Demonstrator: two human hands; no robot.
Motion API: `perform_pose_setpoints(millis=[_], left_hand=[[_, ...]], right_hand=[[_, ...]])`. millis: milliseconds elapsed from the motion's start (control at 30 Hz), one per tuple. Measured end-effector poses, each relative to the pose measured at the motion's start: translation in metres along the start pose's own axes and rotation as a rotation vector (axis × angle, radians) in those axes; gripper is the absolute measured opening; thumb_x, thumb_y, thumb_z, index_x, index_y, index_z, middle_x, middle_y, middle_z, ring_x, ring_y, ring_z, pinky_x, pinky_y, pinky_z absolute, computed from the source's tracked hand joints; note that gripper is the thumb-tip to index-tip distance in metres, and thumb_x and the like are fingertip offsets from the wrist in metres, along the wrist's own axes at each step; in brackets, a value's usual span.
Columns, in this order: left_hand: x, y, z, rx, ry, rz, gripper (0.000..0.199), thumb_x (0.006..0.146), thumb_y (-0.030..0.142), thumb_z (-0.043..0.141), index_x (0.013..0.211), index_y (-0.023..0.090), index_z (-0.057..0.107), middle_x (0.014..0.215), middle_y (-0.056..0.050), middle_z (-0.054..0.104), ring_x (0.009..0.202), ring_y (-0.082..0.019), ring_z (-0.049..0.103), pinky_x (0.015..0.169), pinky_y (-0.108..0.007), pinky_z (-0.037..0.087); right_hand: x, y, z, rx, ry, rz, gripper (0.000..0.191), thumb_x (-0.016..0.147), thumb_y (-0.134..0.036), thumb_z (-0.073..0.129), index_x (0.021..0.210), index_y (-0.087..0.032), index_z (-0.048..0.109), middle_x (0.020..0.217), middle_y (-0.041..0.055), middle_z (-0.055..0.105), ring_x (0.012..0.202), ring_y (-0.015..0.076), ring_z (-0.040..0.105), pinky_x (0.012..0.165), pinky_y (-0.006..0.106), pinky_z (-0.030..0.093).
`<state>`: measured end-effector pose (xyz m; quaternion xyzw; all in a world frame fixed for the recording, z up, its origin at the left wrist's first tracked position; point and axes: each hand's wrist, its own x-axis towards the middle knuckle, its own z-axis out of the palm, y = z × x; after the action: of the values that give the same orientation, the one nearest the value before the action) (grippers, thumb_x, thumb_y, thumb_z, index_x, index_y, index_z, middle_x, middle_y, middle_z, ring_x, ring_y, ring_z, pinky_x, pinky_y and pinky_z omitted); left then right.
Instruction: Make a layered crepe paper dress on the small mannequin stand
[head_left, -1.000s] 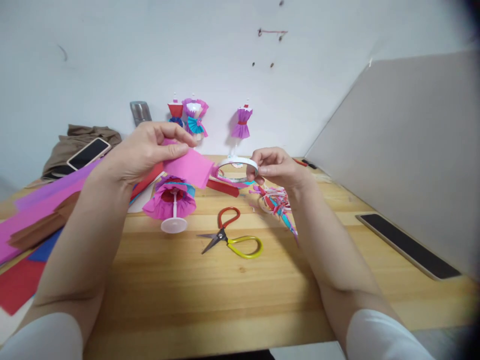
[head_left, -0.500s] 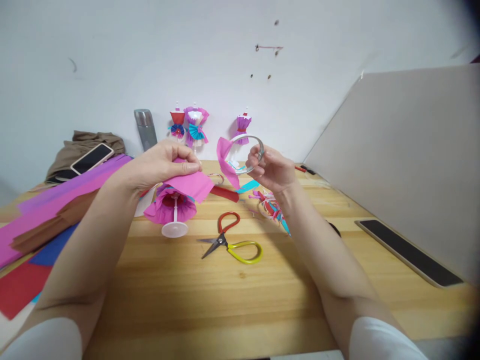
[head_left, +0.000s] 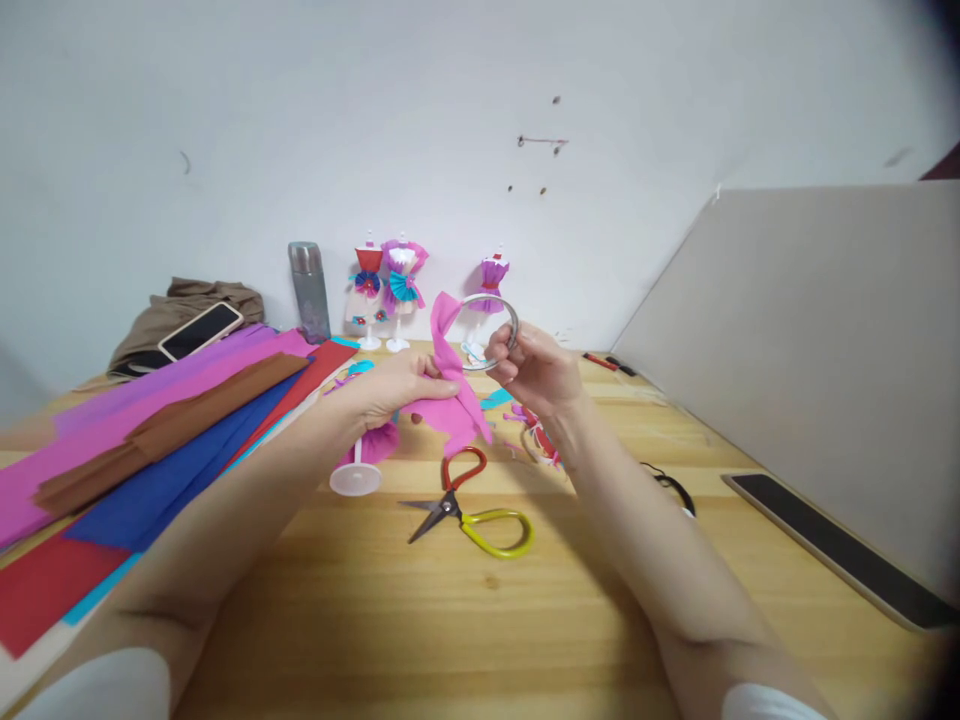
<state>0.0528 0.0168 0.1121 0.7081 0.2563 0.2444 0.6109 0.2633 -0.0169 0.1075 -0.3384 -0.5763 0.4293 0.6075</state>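
Observation:
My left hand [head_left: 401,390] pinches a piece of pink crepe paper [head_left: 442,412] between thumb and fingers. My right hand [head_left: 541,370] grips the right side of a thin roll of tape [head_left: 514,325], held up over the table. Pink paper also hangs at the roll's left side, touching the piece in my left hand; whether they are one piece I cannot tell. Below my left hand stands a small white dress stand [head_left: 355,481] with a ruffled pink skirt, its upper part hidden. Scissors [head_left: 448,505] with one red and one yellow handle lie spread in front.
Layered coloured paper sheets [head_left: 187,490] cover the left side, near a phone [head_left: 201,331] on brown cloth. A grey bottle [head_left: 310,290] and several dressed mini stands [head_left: 403,285] line the wall. Paper scraps [head_left: 540,440] lie by my right forearm; a dark flat panel [head_left: 832,545] is at right.
My left hand has moved right and down, bringing its pink paper against the paper at the tape roll. My right hand keeps hold of the roll. The camera view has tilted up slightly.

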Motion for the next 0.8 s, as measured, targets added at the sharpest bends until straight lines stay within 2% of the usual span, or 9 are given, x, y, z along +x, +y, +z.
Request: perform_pose_setpoints(millis=[100,167,233,333,467,533,633,733,800], left_hand=[[-0.003,0.005,-0.006,-0.033,-0.033,0.002,0.017,0.065,0.024,0.079,0.078,0.015,0.072,0.076,-0.003,0.069,0.063,-0.01,0.056,0.058,-0.023,0.041],[-0.008,0.011,-0.014,0.02,-0.08,0.014,0.016,0.065,0.026,0.081,0.068,0.016,0.068,0.069,-0.002,0.065,0.059,-0.01,0.052,0.054,-0.023,0.039],[-0.014,0.018,-0.024,0.108,-0.138,0.005,0.027,0.065,0.031,0.082,0.056,0.016,0.061,0.058,0.001,0.056,0.051,-0.008,0.044,0.049,-0.023,0.033],[-0.021,0.026,-0.037,0.246,-0.229,-0.003,0.034,0.065,0.036,0.082,0.053,0.016,0.057,0.052,0.003,0.046,0.047,-0.007,0.038,0.047,-0.022,0.028],[-0.029,0.034,-0.05,0.434,-0.25,0.016,0.033,0.067,0.041,0.077,0.055,0.017,0.059,0.055,0.001,0.049,0.051,-0.01,0.043,0.049,-0.023,0.032],[-0.035,0.04,-0.057,0.583,-0.197,-0.002,0.029,0.07,0.042,0.071,0.058,0.018,0.06,0.057,0.0,0.051,0.054,-0.012,0.046,0.051,-0.024,0.033],[-0.045,0.05,-0.075,0.919,0.054,-0.066,0.016,0.071,0.032,0.062,0.063,0.018,0.062,0.062,0.0,0.055,0.058,-0.014,0.049,0.055,-0.025,0.034],[-0.055,0.055,-0.102,1.266,0.281,-0.236,0.012,0.069,0.025,0.056,0.065,0.017,0.063,0.063,-0.002,0.057,0.062,-0.018,0.053,0.058,-0.028,0.034],[-0.058,0.05,-0.122,1.411,0.322,-0.369,0.009,0.065,0.022,0.057,0.062,0.016,0.064,0.06,-0.004,0.058,0.065,-0.021,0.057,0.062,-0.03,0.036]], right_hand=[[0.002,-0.002,-0.006,0.053,0.057,-0.01,0.04,0.06,-0.053,0.08,0.077,-0.023,0.06,0.061,-0.0035,0.05,0.049,0.0087,0.035,0.046,0.025,0.027],[0.004,-0.004,-0.011,0.076,0.103,-0.031,0.038,0.058,-0.05,0.082,0.075,-0.022,0.062,0.06,-0.0033,0.049,0.051,0.009,0.035,0.045,0.024,0.024],[0.005,-0.006,-0.016,0.071,0.135,-0.062,0.037,0.057,-0.049,0.083,0.072,-0.022,0.063,0.058,-0.0033,0.047,0.052,0.0094,0.036,0.044,0.023,0.021],[0.005,-0.009,-0.021,0.005,0.171,-0.11,0.035,0.059,-0.049,0.083,0.07,-0.021,0.064,0.055,-0.0033,0.045,0.051,0.0091,0.033,0.045,0.023,0.016],[0.004,-0.014,-0.025,-0.152,0.24,-0.187,0.03,0.065,-0.047,0.08,0.07,-0.02,0.068,0.054,-0.0022,0.052,0.047,0.0072,0.029,0.045,0.025,0.014],[0.003,-0.015,-0.028,-0.239,0.285,-0.232,0.029,0.067,-0.047,0.08,0.07,-0.02,0.068,0.054,-0.002,0.054,0.045,0.0066,0.031,0.044,0.025,0.017],[0.004,-0.015,-0.032,-0.312,0.349,-0.296,0.032,0.068,-0.049,0.081,0.068,-0.021,0.067,0.054,-0.0026,0.057,0.042,0.0057,0.031,0.042,0.025,0.018],[0.004,-0.014,-0.035,-0.328,0.375,-0.331,0.029,0.068,-0.047,0.083,0.068,-0.022,0.069,0.054,-0.0019,0.059,0.041,0.0056,0.032,0.041,0.025,0.02],[0.004,-0.013,-0.035,-0.329,0.373,-0.33,0.027,0.068,-0.045,0.084,0.068,-0.021,0.07,0.055,-0.0007,0.061,0.041,0.006,0.035,0.042,0.025,0.021]])
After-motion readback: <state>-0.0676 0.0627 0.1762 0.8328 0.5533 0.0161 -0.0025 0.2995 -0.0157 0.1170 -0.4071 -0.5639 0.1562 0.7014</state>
